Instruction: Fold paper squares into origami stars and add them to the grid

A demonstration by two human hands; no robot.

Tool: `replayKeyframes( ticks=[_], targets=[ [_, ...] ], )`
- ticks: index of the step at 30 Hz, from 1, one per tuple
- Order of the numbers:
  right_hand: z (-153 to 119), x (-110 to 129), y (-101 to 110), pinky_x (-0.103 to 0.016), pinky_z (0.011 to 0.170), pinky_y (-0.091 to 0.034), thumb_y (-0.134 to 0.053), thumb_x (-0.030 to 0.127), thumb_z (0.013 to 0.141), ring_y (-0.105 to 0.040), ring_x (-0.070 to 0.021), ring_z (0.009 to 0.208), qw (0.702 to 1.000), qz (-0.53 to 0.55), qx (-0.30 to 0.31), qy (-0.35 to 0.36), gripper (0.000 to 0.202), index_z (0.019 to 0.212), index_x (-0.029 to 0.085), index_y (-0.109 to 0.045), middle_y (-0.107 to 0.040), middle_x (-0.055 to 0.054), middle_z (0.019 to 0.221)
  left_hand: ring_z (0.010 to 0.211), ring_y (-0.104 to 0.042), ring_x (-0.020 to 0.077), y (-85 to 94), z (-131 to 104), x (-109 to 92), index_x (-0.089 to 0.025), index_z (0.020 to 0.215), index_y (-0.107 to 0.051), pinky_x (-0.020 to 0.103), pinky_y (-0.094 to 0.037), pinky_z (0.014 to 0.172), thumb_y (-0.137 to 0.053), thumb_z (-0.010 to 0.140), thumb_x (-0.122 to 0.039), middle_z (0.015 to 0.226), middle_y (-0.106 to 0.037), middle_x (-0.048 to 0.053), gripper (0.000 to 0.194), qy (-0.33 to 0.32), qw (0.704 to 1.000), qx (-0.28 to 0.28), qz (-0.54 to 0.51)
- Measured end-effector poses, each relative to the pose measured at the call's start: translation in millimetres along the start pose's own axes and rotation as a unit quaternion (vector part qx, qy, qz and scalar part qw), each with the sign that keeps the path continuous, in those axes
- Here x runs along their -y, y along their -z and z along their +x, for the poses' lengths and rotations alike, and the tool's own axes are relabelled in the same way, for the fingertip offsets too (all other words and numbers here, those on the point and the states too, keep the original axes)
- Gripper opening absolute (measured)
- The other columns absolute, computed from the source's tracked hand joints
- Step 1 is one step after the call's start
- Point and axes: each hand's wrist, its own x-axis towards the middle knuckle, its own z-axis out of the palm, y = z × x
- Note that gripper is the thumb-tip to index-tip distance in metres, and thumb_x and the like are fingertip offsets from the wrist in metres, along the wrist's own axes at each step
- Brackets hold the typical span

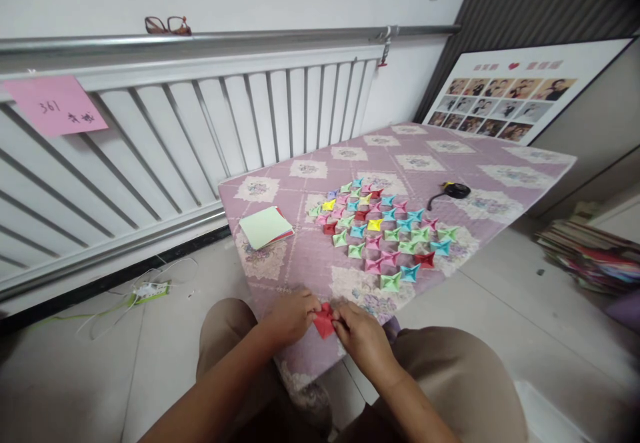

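A small red folded paper (pixel 324 323) is held between my two hands at the table's near corner. My left hand (pixel 295 314) pinches its left edge. On the opposite side, the fingers of my right hand (pixel 357 329) close on its right edge. Beyond the hands, several folded paper pieces, among them a green one (pixel 391 283) and a yellow one (pixel 375 225), stand in rows on the tablecloth. To the left lies a stack of paper sheets (pixel 266 227), pale green on top with red showing beneath.
The purple patterned tablecloth (pixel 305 263) covers the table. A black object with a cord (pixel 456 191) lies at the right. Behind stands a white radiator (pixel 225 123); glasses (pixel 168 25) rest on the pipe above. A power strip (pixel 151 291) is on the floor, left.
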Motion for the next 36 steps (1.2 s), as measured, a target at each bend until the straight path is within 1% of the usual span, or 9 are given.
replayKeyframes(
  ticks=[7,11,15,20,23,30,36],
  targets=[
    [3,1,5,-0.025,0.066,-0.040,-0.051,0.013,0.079,-0.057,-0.0161,0.075,1.000,-0.003,0.018,-0.014,0.010,0.077,0.022,-0.057,-0.058,-0.001,0.081,0.087,-0.055,0.0164,-1.3,2,3,-0.021,0.091,-0.059,0.027,-0.040,0.076,-0.046,0.083,-0.012,0.094,-0.059,0.002,0.018,-0.003,1.000,-0.005,0.003],
    [4,0,4,-0.024,0.065,-0.040,-0.050,0.012,0.080,-0.057,-0.0157,0.074,1.000,-0.011,0.016,-0.008,0.013,0.078,0.022,-0.057,-0.058,0.000,0.080,0.084,-0.054,0.0154,1.0,4,3,-0.020,0.090,-0.057,0.025,-0.040,0.073,-0.048,0.082,-0.013,0.093,-0.060,0.001,0.014,-0.008,1.000,-0.002,0.014],
    [3,-2,1,-0.024,0.064,-0.039,-0.049,0.012,0.082,-0.056,-0.0151,0.072,0.999,-0.032,-0.007,0.025,0.014,0.077,0.022,-0.057,-0.057,-0.001,0.078,0.080,-0.054,0.0142,3.8,3,2,-0.020,0.086,-0.056,0.024,-0.039,0.070,-0.049,0.085,-0.015,0.092,-0.058,0.000,0.008,-0.014,0.999,0.002,0.042],
    [-3,-9,-10,-0.026,0.065,-0.039,-0.045,0.019,0.091,-0.054,-0.0161,0.069,0.990,-0.100,-0.058,0.085,0.020,0.076,0.020,-0.058,-0.056,-0.002,0.073,0.082,-0.053,0.0151,0.9,-2,-2,-0.019,0.086,-0.057,0.025,-0.040,0.069,-0.044,0.092,-0.019,0.094,-0.057,0.002,0.014,-0.022,0.995,0.004,0.102],
    [-7,-12,-15,-0.028,0.064,-0.039,-0.047,0.020,0.091,-0.053,-0.0173,0.070,0.980,-0.132,-0.077,0.123,0.020,0.075,0.020,-0.059,-0.057,-0.003,0.073,0.083,-0.053,0.0167,-3.0,-5,-4,-0.017,0.085,-0.058,0.027,-0.040,0.070,-0.042,0.094,-0.019,0.092,-0.057,0.003,0.019,-0.029,0.990,0.003,0.139],
    [-10,-10,-10,-0.030,0.068,-0.040,-0.053,0.011,0.087,-0.053,-0.0185,0.073,0.975,-0.156,-0.045,0.155,0.015,0.078,0.020,-0.061,-0.059,-0.002,0.077,0.084,-0.052,0.0177,-8.6,-12,-1,-0.018,0.087,-0.060,0.027,-0.041,0.069,-0.043,0.093,-0.017,0.095,-0.058,0.003,0.019,-0.046,0.981,-0.010,0.189],
    [-12,-9,-5,-0.030,0.069,-0.040,-0.053,0.009,0.086,-0.053,-0.0188,0.077,0.970,-0.177,-0.025,0.167,0.015,0.083,0.021,-0.062,-0.060,-0.001,0.079,0.084,-0.051,0.0176,-11.5,-16,2,-0.017,0.088,-0.060,0.028,-0.041,0.072,-0.043,0.094,-0.019,0.096,-0.057,0.003,0.018,-0.071,0.976,-0.008,0.206]
  ],
)
